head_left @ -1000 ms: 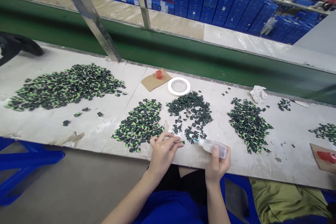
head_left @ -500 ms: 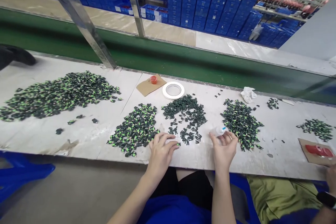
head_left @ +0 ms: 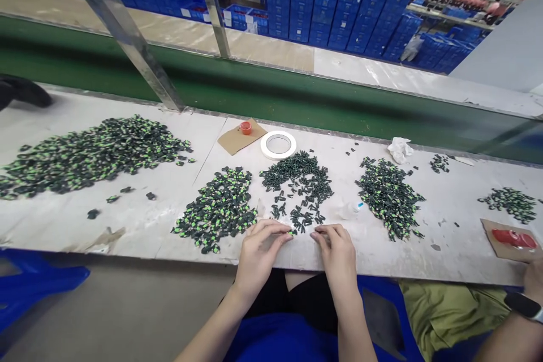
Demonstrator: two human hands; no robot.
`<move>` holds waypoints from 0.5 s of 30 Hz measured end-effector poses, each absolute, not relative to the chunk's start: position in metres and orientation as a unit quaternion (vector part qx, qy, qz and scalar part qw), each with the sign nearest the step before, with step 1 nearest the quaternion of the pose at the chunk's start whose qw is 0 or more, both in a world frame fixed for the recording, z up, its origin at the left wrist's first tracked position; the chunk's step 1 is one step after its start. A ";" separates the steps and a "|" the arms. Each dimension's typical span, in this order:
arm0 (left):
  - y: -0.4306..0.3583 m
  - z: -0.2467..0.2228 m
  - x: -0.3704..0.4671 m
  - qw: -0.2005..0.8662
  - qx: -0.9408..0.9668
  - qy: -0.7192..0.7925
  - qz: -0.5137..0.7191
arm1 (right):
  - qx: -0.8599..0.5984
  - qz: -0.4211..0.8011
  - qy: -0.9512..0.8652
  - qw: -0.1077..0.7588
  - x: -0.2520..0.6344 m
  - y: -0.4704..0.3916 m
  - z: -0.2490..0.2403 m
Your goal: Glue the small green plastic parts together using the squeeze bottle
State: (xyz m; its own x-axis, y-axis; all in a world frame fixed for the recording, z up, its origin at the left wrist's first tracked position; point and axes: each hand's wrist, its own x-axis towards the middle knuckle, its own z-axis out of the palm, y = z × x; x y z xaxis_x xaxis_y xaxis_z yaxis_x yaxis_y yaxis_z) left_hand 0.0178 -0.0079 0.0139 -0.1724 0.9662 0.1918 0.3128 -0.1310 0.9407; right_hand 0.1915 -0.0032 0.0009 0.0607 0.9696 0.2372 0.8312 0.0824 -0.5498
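The left hand (head_left: 258,249) pinched a small black-and-green plastic-looking piece (head_left: 293,232) outward, likely for access; the right hand (head_left: 341,251) had a narrow grip (contents unclear).

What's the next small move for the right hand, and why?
Probably pick one dark piece from the near edge of the loose pile: the right hand is right beside it, the bottle lies aside, and the left hand pinches a green-marked piece. Can't tell if the right already holds one.

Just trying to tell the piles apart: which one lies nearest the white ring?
The dark pile of narrow pieces, directly in front of the white ring; every other pile lies farther from it.
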 end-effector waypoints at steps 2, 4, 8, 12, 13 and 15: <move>-0.009 0.020 0.019 0.367 0.525 0.560 0.525 | -0.681 0.134 -0.668 0.267 0.191 -0.004 0.003; -0.010 0.026 0.020 0.411 0.500 0.538 0.540 | -0.698 0.149 -0.653 0.254 0.192 -0.006 0.008; -0.012 0.036 0.020 0.463 0.475 0.500 0.556 | -0.688 0.255 -0.608 0.303 0.197 -0.011 0.024; -0.011 0.036 0.021 0.475 0.473 0.495 0.552 | -0.611 0.405 -0.558 0.389 0.197 -0.014 0.040; -0.011 0.036 0.021 0.474 0.475 0.496 0.551 | -0.596 0.432 -0.537 0.411 0.195 -0.015 0.043; -0.011 0.034 0.023 0.462 0.483 0.502 0.549 | -0.588 0.455 -0.492 0.454 0.189 -0.017 0.046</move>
State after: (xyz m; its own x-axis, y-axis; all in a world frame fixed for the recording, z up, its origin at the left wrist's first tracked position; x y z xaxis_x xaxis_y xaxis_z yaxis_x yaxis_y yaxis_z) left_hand 0.0229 -0.0113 0.0338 -0.1065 0.9921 0.0665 -0.0230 -0.0693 0.9973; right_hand 0.1895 -0.0168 0.0462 0.1035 0.9907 -0.0886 0.1656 -0.1050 -0.9806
